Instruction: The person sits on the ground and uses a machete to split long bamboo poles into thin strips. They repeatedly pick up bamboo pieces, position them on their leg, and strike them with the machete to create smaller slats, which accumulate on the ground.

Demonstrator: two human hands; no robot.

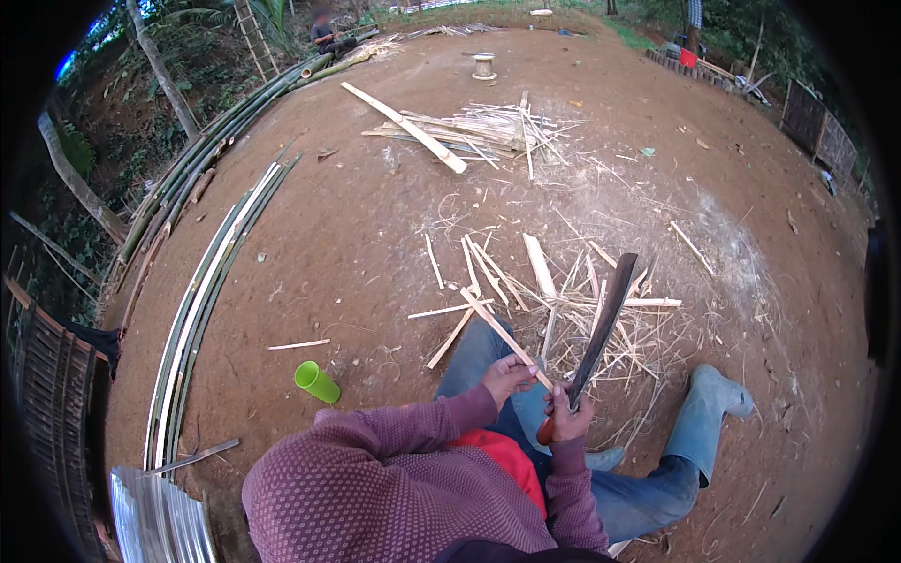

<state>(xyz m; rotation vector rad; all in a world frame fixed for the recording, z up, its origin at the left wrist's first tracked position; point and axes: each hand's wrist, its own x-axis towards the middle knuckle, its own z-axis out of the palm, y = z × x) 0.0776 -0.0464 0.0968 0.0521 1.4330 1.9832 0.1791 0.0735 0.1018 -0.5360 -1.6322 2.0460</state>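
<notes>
My left hand (510, 377) has its fingers closed around a narrow, pale bamboo strip (495, 324). The strip slants up and left over my knee, and its lower end meets my right hand. In my right hand (569, 416) is a machete (603, 327), its long dark blade pointing up and away. Part of its reddish-brown handle (545, 432) shows below the fingers. Just beyond both hands, split bamboo sticks (540, 266) and thin shavings (624, 347) litter the ground around my legs.
A green cup (317, 382) stands to the left. Farther out lie a pile of bamboo slats (469, 131) and a wide split piece (404, 127). Long bamboo poles (211, 281) stretch along the left. A small spool-shaped stool (483, 67) and a seated person (324, 36) are at the back.
</notes>
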